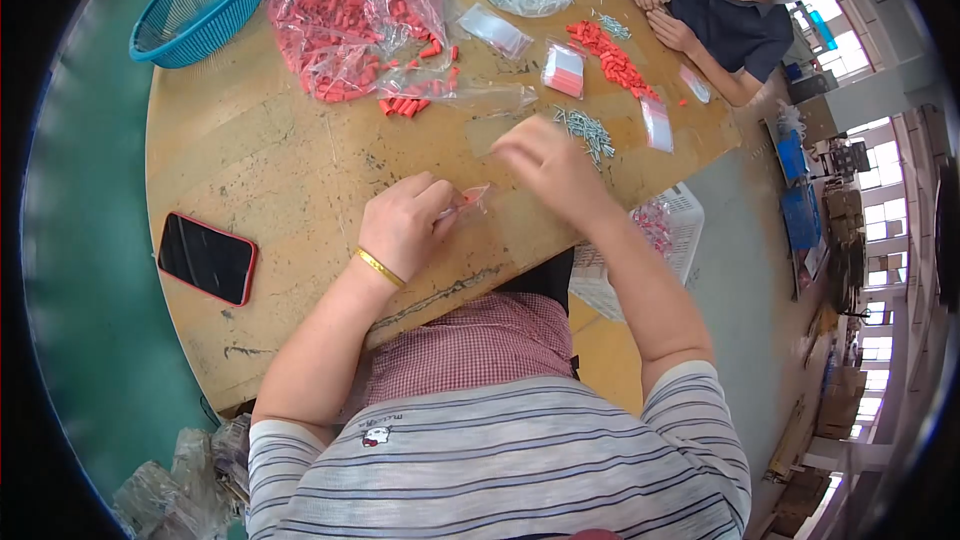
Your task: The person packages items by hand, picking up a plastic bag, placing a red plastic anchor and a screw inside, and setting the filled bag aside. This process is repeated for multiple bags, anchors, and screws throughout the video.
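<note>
My left hand (405,225) is closed in a pinch on a small clear plastic bag (478,201), with a bit of red showing in it. The bag is just above the wooden table, its free end pointing right. To its right, my right hand (545,162) is raised with the fingers drawn together; whatever they hold, if anything, is hidden. Just beyond that hand lies a pile of silver screws (590,133). Farther back are a heap of red plastic wall plugs (610,60) and a stack of small zip bags (563,70).
A large clear bag of red plugs (345,15) lies at the back, beside a blue basket (200,5). A phone (207,258) rests at left. Below the table's right edge stands a white crate (685,230) with small packets. Another person (735,10) sits across at the right.
</note>
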`<state>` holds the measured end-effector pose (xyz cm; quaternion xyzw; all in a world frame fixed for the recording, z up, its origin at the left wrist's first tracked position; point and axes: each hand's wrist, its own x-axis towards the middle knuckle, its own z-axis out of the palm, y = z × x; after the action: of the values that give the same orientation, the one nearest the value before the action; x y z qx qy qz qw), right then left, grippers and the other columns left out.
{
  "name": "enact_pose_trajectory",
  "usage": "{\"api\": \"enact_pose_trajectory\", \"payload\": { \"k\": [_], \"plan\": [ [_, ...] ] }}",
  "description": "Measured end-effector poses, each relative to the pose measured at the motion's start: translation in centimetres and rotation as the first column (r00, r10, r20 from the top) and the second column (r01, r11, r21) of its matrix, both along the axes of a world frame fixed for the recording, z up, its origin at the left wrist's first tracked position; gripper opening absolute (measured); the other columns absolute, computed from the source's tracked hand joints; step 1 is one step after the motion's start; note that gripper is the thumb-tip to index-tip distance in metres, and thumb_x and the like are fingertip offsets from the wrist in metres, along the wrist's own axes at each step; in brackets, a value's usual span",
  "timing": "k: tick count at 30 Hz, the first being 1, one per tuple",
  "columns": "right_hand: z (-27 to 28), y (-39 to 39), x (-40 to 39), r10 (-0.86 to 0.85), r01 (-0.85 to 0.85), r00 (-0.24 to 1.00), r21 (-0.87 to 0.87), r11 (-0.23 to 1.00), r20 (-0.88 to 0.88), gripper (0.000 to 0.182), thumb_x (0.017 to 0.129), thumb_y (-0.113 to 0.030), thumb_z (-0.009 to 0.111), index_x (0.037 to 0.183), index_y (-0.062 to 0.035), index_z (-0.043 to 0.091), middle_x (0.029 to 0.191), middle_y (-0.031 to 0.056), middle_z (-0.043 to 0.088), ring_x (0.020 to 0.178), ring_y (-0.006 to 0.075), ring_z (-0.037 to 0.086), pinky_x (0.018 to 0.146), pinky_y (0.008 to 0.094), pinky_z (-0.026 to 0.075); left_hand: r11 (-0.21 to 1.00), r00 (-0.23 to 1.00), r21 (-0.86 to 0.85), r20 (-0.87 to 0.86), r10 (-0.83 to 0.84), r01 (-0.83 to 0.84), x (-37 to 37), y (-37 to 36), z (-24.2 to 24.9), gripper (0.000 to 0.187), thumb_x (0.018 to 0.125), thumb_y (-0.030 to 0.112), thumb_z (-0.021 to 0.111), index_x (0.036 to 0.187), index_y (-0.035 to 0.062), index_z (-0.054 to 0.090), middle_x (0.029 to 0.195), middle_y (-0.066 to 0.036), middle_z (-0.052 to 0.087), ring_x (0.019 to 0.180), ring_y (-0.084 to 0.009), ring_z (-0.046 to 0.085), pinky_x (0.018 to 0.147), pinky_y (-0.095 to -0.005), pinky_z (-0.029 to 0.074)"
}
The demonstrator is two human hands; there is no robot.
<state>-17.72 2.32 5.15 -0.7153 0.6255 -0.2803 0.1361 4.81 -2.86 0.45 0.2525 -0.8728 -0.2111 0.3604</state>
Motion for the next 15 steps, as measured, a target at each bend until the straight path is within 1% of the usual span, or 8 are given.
{"api": "enact_pose_trajectory", "payload": {
  "k": [1,3,5,6,9,12,13,15],
  "plan": [
    [0.0,-0.6,-1.7,-0.110,0.110,0.993,0.000,0.994,-0.047,0.014,0.086,-0.009,0.066,0.098,-0.0028,0.067,0.104,0.0107,0.062,0.094,0.0297,0.061,0.083,0.0388,0.050,1.000,1.000,0.019,0.001,-0.008,0.008,0.1,0.0,0.1,0.011,0.078,0.015,0.072,0.083,0.0130,0.062,0.075,-0.006,0.057,0.072,-0.0254,0.061,0.061,-0.0372,0.051],
    [-1.3,-1.9,-5.9,-0.160,0.143,0.947,-0.082,0.986,-0.279,0.010,0.085,-0.010,0.063,0.093,-0.0040,0.067,0.093,0.0151,0.063,0.091,0.0332,0.064,0.076,0.0418,0.052,0.999,1.000,0.031,0.001,-0.020,0.020,0.1,0.0,-0.2,0.011,0.078,0.015,0.072,0.083,0.0131,0.062,0.075,-0.006,0.057,0.073,-0.0254,0.062,0.061,-0.0372,0.051],
    [-2.8,-2.6,-9.4,-0.118,0.086,0.879,-0.090,0.992,-0.462,0.007,0.083,-0.007,0.063,0.087,-0.0034,0.065,0.091,0.0147,0.062,0.089,0.0336,0.064,0.075,0.0426,0.053,0.999,1.000,0.037,0.013,-0.025,0.024,0.1,-0.1,-0.1,0.011,0.078,0.014,0.072,0.084,0.0119,0.063,0.077,-0.006,0.059,0.073,-0.0255,0.062,0.062,-0.0369,0.051],
    [-2.7,-2.9,-9.8,-0.096,0.057,0.832,-0.088,0.994,-0.547,0.005,0.081,-0.006,0.062,0.085,-0.0031,0.064,0.090,0.0145,0.062,0.088,0.0338,0.064,0.074,0.0430,0.053,0.999,0.999,0.040,0.027,-0.024,0.023,0.2,0.0,0.2,0.011,0.078,0.012,0.072,0.084,0.0107,0.063,0.078,-0.006,0.061,0.074,-0.0257,0.063,0.063,-0.0367,0.052],
    [-2.7,-3.7,-10.2,-0.013,-0.017,0.763,-0.040,0.999,-0.646,0.001,0.078,-0.003,0.061,0.077,-0.0026,0.062,0.085,0.0148,0.061,0.084,0.0335,0.064,0.073,0.0435,0.053,0.998,0.999,0.052,0.042,-0.023,0.021,0.2,0.1,0.4,0.011,0.078,0.010,0.072,0.084,0.0096,0.063,0.079,-0.007,0.062,0.074,-0.0262,0.064,0.064,-0.0366,0.052],
    [-3.4,-4.6,-10.4,0.065,-0.062,0.588,0.035,0.997,-0.806,0.005,0.080,-0.004,0.060,0.078,-0.0035,0.065,0.086,0.0139,0.063,0.083,0.0305,0.066,0.072,0.0408,0.055,0.999,0.999,0.047,0.031,-0.021,0.020,0.2,0.0,0.3,0.011,0.079,0.014,0.072,0.084,0.0124,0.063,0.077,-0.006,0.059,0.074,-0.0254,0.062,0.062,-0.0369,0.051],
    [-3.5,-4.8,-10.3,0.091,-0.068,0.547,0.064,0.996,-0.832,0.006,0.080,-0.004,0.060,0.078,-0.0040,0.065,0.086,0.0133,0.063,0.083,0.0292,0.066,0.072,0.0398,0.055,0.999,0.999,0.043,0.025,-0.019,0.018,0.2,0.0,0.2,0.010,0.079,0.015,0.071,0.084,0.0138,0.062,0.076,-0.005,0.057,0.073,-0.0249,0.062,0.061,-0.0371,0.051],
    [-3.6,-5.2,-9.8,0.146,-0.074,0.465,0.126,0.989,-0.873,0.008,0.081,-0.005,0.059,0.080,-0.0049,0.067,0.087,0.0122,0.064,0.083,0.0266,0.067,0.071,0.0378,0.055,0.999,0.999,0.043,0.017,-0.027,0.026,0.2,0.1,0.3,0.010,0.079,0.015,0.071,0.084,0.0136,0.062,0.075,-0.005,0.057,0.073,-0.0250,0.062,0.061,-0.0371,0.051]
  ]
}}
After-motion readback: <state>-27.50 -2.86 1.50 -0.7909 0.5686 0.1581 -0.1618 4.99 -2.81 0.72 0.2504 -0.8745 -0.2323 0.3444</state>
